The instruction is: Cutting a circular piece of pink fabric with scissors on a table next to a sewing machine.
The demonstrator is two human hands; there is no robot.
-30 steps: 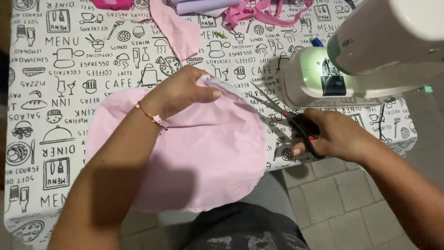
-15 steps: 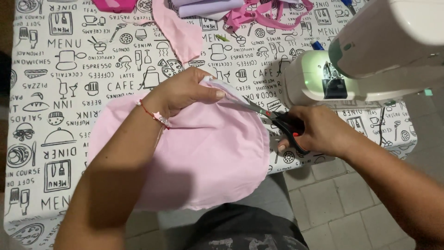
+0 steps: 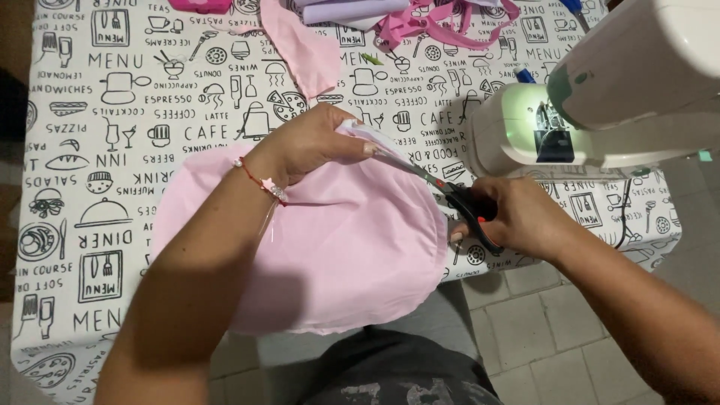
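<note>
1. Compared with a second ago, the black-handled steel scissors (image 3: pixel 450 196) sit closer to the left hand (image 3: pixel 311 142), their blades reaching the edge it pinches.
2. The rounded pale pink fabric piece (image 3: pixel 352 247) lies on the patterned counter (image 3: pixel 97 150), overhanging its edge.
3. The right hand (image 3: pixel 517 217) is clenched around the scissor handles; the blade tips are hidden under the fold.

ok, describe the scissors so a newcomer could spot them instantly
Start at the white sewing machine on the right of the printed tablecloth. Just below its base, the right hand holds the scissors. Dark handles and thin metal blades pointing left into the pink fabric set them apart.
</note>
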